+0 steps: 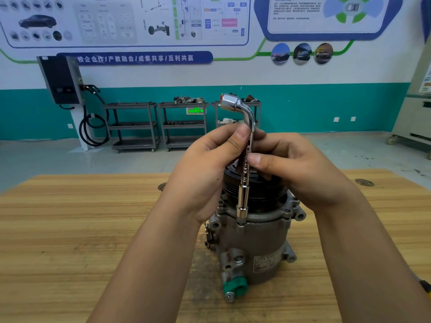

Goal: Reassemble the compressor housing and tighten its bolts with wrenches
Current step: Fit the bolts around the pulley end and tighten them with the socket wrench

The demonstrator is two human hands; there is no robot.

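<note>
A grey cast-metal compressor housing (263,243) stands upright at the centre of the frame, on a light wooden table (70,229). Its long axis is vertical, with the black grooved pulley (263,194) on top. Its ports and a green plastic cap (235,286) face the lower edge of the frame.

A chrome L-shaped socket wrench (245,180) rises from the near rim of the housing flange. Its long shaft is almost vertical, leaning slightly right toward the top. The lower socket sits down over a bolt position at the flange, just below centre. At the top the shaft bends, and the short arm points to the upper left, ending in a wider open socket.

The left hand (203,173) comes in from the left of centre. Its fingers are curled round the upper shaft and the thumb is pressed against it just under the bend. The right hand (300,169) comes in from the right and pinches the shaft lower down between thumb and fingers.

Against the teal back wall in the upper middle stand three grey metal shelf carts (133,127). The middle one holds a heap of metal parts (189,99) on its top tray and small dark items on the shelf below. What lies in the other trays is too small to tell. A dark wall-mounted charger box (60,80) with a coiled black cable hangs at the upper left.
</note>
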